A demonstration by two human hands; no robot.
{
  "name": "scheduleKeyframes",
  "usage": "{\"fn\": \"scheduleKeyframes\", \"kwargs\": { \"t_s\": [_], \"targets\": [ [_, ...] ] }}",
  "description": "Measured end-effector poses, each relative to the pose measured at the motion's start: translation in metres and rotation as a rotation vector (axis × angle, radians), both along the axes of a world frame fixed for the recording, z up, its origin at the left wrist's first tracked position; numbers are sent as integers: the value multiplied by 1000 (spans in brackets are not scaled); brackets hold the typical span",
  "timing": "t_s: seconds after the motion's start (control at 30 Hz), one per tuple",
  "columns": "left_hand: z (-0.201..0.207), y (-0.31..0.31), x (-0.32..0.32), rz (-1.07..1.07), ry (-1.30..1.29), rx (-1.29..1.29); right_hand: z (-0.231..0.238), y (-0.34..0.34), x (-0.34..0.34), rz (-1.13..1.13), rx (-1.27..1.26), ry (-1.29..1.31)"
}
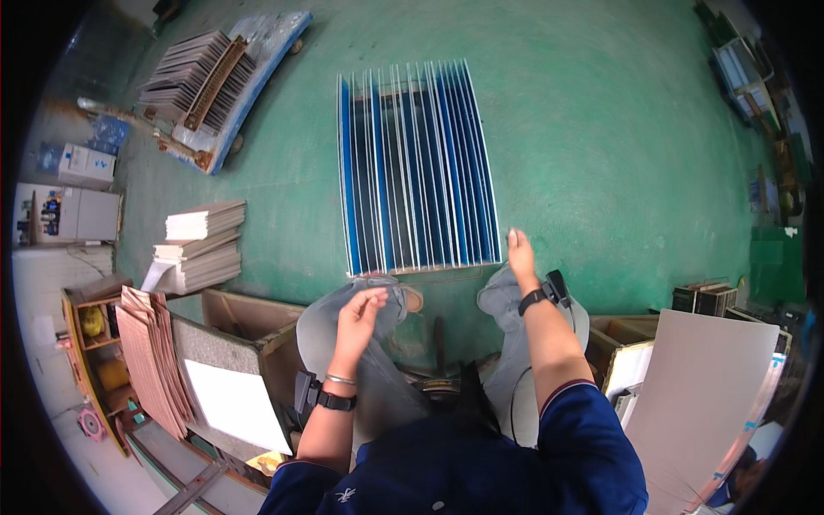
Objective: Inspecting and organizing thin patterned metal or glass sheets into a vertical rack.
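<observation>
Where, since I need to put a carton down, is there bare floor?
The widest bare patch of green floor lies between the upright panels and the clutter at far right. A narrower strip runs between those panels and the blue cart. Crowded: lower left, with the white stack and brown sheets, and lower right, by the grey panel.

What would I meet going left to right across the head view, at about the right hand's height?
Gray box → white stack → blue panels → right hand. The left hand, lower down, overlaps the panels' span, so I left it out.
</observation>
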State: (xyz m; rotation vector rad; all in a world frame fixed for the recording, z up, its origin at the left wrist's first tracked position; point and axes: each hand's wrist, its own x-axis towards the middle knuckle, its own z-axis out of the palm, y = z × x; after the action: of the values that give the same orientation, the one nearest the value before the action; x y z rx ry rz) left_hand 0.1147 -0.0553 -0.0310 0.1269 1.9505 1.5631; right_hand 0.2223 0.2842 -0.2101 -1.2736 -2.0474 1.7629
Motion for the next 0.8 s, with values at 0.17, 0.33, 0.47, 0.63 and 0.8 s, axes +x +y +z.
{"fn": "scheduleKeyframes", "kwargs": {
  "t_s": [0.17, 0.33, 0.47, 0.63, 0.8],
  "targets": [
    [-11, 8, 12, -64, -3, -51, 44, -16, -19, -78, 11, 269],
    [-5, 32, 22, -243, 94, -124, 47, -15, -21, 103, 210, 121],
    [4, 42, 28, -330, 169, -185, 64, -15, -25, 110, 390, -14],
    [13, 42, 30, -376, 225, -212, 72, -9, -35, 188, 567, -232],
    [10, 25, 30, -365, 265, -253, 58, 2, -59, 244, 538, -304]
  ]
}}
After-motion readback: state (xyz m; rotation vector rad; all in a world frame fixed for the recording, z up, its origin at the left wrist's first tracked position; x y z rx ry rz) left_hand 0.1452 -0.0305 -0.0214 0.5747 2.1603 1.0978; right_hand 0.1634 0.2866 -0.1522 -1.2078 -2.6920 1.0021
